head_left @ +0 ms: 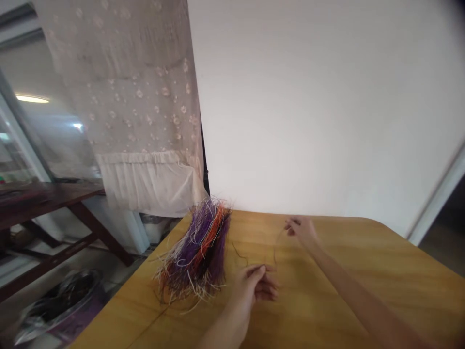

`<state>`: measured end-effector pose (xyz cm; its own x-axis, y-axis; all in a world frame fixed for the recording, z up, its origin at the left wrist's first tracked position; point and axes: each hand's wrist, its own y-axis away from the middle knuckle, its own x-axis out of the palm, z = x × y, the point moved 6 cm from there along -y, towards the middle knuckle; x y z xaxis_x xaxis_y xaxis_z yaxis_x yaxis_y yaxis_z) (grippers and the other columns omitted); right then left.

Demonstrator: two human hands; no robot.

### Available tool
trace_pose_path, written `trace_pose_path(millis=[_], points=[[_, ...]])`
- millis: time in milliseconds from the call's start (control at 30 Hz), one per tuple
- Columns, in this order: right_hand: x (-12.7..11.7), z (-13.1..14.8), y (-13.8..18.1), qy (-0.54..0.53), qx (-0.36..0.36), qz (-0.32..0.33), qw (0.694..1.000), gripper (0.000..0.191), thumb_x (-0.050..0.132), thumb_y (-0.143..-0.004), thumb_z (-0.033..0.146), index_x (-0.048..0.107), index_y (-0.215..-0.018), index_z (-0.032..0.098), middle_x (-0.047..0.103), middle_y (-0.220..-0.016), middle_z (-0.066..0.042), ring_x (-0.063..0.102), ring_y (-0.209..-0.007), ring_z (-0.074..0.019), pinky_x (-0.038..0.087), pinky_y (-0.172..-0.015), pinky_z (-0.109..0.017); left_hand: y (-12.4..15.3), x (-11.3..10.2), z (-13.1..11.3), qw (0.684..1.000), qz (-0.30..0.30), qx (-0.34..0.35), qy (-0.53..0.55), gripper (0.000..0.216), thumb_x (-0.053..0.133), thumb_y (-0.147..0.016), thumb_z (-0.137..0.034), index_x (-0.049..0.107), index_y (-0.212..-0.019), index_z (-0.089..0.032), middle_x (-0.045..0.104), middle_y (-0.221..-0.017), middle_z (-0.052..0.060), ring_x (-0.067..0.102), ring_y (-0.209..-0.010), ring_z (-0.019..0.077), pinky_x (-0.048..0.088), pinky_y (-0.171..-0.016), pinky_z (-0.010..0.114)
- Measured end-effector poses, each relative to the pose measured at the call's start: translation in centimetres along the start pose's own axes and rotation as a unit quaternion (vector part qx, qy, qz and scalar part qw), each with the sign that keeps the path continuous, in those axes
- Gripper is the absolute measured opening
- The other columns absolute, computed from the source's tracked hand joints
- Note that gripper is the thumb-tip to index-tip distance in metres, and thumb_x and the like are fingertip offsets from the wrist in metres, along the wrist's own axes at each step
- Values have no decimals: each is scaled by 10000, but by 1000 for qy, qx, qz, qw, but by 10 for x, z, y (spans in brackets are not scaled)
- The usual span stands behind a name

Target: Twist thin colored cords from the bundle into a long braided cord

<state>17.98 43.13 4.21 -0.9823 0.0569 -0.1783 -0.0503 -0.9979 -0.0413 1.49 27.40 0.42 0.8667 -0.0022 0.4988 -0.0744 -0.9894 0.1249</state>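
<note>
While the left hand (262, 283) and right hand (301, 229) each seem to pinch a thin strand (275, 254) over the middle of the tabletop (381, 257) – blur hides the exact grip – a sharp pull could snap it or slip it free. Towards the left edge, the bundle (203, 247) might snag it with frayed ends; a wall (308, 106) bounds the far edge.

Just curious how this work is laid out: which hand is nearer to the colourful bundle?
The left hand. It is just to the right of the bundle, apart from it; the right hand is farther to the right, over the far side of the table.
</note>
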Motion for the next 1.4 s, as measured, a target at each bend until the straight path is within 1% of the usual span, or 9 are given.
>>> trace_pose_path(millis=[167, 367, 533, 733, 833, 967, 1133, 1267, 1400], points=[[60, -14, 80, -51, -33, 98, 993, 563, 328, -901, 589, 650, -848, 131, 498, -500, 35, 468, -410, -108, 382, -425, -236, -7, -12, -10, 998, -40, 33, 41, 483, 797, -567, -484, 668, -815, -90, 711, -600, 61, 632, -483, 131, 512, -530, 233], [79, 5, 120, -47, -96, 138, 985, 449, 587, -752, 570, 624, -601, 148, 531, -530, 2, 510, -542, -137, 408, -519, -243, -5, -5, -11, 998, -22, 52, 42, 449, 795, -594, -450, 669, -819, -82, 701, -565, 66, 623, -454, 143, 486, -481, 226], [69, 15, 112, -21, -124, 100, 987, 355, 646, -722, 495, 704, -710, 145, 613, -621, -37, 541, -609, -167, 428, -561, -266, -5, -4, -11, 998, -10, 53, 36, 413, 767, -626, -449, 661, -789, -84, 705, -591, 80, 626, -470, 142, 484, -486, 223], [52, 18, 97, 21, -137, 25, 990, 343, 657, -710, 480, 706, -741, 142, 464, -494, 32, 412, -480, -122, 340, -462, -255, -3, 3, 2, 1000, 4, 20, 18, 485, 754, -598, -501, 650, -798, -72, 693, -582, 81, 622, -462, 140, 498, -503, 240], [41, 14, 82, 47, -128, -10, 991, 310, 649, -751, 445, 698, -776, 140, 491, -519, 34, 441, -487, -120, 361, -469, -253, 1, 9, 8, 1000, 16, 1, 11, 514, 742, -578, -535, 630, -789, -79, 688, -584, 86, 620, -463, 144, 492, -505, 249], [15, -4, 49, 104, -69, -71, 990, 213, 613, -856, 334, 650, -901, 130, 636, -796, -11, 594, -683, -138, 492, -619, -280, 9, 16, 14, 1000, 24, -13, -1, 511, 715, -573, -556, 598, -766, -99, 677, -578, 83, 606, -454, 135, 466, -501, 243], [-13, -26, 9, 182, 46, -92, 978, 222, 566, -903, 288, 601, -1084, 165, 614, -1121, -69, 619, -927, -188, 533, -779, -367, 12, 31, 34, 998, 52, -24, -30, 539, 641, -562, -647, 543, -721, -141, 617, -466, 56, 536, -364, 134, 426, -444, 256], [-11, -24, -1, 195, 67, -74, 976, 256, 563, -906, 290, 581, -1131, 171, 598, -1158, -78, 614, -957, -197, 530, -799, -385, 8, 39, 54, 996, 54, -16, -65, 544, 577, -588, -690, 522, -725, -166, 530, -386, -10, 438, -290, 112, 377, -379, 243], [15, 0, 11, 168, 22, -63, 983, 299, 552, -912, 308, 549, -1171, 158, 597, -1141, -81, 623, -927, -195, 540, -772, -387, 5, 43, 62, 993, 56, 2, -101, 483, 553, -663, -648, 545, -730, -170, 490, -386, -32, 411, -300, 106, 347, -368, 235]])
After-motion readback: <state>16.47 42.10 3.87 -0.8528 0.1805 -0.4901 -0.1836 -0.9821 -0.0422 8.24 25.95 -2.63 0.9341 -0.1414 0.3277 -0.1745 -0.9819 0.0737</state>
